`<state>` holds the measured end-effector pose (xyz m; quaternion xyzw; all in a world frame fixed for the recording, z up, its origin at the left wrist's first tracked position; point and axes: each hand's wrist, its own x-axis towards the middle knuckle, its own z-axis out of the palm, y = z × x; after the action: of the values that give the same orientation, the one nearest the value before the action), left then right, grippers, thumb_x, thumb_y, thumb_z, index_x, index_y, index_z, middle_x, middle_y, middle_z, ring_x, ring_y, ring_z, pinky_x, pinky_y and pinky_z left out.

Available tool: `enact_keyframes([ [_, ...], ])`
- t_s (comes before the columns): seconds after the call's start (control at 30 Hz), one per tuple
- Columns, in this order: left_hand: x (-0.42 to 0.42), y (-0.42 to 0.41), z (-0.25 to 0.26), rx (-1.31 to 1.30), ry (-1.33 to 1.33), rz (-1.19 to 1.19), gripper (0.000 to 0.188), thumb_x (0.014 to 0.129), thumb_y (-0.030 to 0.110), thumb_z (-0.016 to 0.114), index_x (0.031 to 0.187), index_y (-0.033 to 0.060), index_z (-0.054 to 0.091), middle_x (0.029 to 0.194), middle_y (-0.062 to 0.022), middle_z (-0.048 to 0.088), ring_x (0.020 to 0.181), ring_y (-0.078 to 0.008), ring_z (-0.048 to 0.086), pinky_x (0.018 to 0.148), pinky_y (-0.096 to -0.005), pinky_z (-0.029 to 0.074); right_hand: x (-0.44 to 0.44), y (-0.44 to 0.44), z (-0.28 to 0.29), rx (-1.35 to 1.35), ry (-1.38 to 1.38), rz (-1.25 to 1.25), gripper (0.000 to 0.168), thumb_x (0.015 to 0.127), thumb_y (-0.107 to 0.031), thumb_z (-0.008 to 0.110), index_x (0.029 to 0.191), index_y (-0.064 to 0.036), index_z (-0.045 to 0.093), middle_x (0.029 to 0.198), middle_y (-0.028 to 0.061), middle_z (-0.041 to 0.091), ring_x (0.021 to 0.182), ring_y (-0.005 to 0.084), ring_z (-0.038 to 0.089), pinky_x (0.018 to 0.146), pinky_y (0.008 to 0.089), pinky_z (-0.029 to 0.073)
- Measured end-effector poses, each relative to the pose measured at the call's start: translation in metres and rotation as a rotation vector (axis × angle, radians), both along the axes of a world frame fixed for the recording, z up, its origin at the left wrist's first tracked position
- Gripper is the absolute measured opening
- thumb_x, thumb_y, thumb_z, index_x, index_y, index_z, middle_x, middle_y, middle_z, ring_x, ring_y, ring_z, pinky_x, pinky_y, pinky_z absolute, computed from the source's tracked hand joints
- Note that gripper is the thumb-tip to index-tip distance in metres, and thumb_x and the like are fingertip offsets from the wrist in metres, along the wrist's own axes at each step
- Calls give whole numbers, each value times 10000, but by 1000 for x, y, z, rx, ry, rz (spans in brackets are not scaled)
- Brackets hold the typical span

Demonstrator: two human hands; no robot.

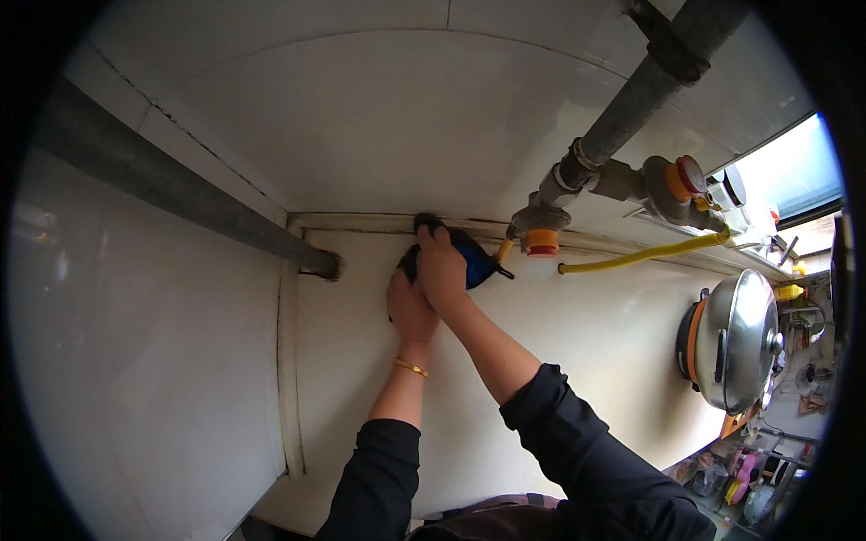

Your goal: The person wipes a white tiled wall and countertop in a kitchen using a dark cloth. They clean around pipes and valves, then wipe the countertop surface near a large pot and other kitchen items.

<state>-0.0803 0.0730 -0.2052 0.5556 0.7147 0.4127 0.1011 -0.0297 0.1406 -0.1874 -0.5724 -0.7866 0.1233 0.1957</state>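
Note:
A dark blue and black cloth with a small loop at its corner lies bunched at the back edge of a white countertop. My right hand grips it, fingertips against the raised back trim. Just to the left, my left hand holds the cloth's near side, partly tucked beneath the right. Much of the cloth is hidden under both hands. A gold-coloured bracelet circles my left wrist.
Left of my hands, a grey pipe enters the counter. A pipe with valves comes down at the right, beside a yellow hose. A lidded metal pan stands further right. Tiled walls border the counter.

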Motion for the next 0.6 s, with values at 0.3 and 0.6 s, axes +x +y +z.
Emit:
enact_keyframes([
  [0.3,-1,1,-20,-133,-356,389,476,839,312,666,1166,22,478,1124,-133,587,1007,-280,590,827,-367,481,-63,13,21,8,-248,232,345,820,-111,600,1152,-35,542,1001,135,528,786,238,641,601,333,566],
  [0.6,-3,7,-8,-133,-24,142,353,734,298,727,938,51,578,884,-163,548,797,-346,557,673,-431,475,-22,17,21,56,-443,256,249,812,-130,609,1045,-57,559,938,117,531,772,232,632,559,352,557],
])
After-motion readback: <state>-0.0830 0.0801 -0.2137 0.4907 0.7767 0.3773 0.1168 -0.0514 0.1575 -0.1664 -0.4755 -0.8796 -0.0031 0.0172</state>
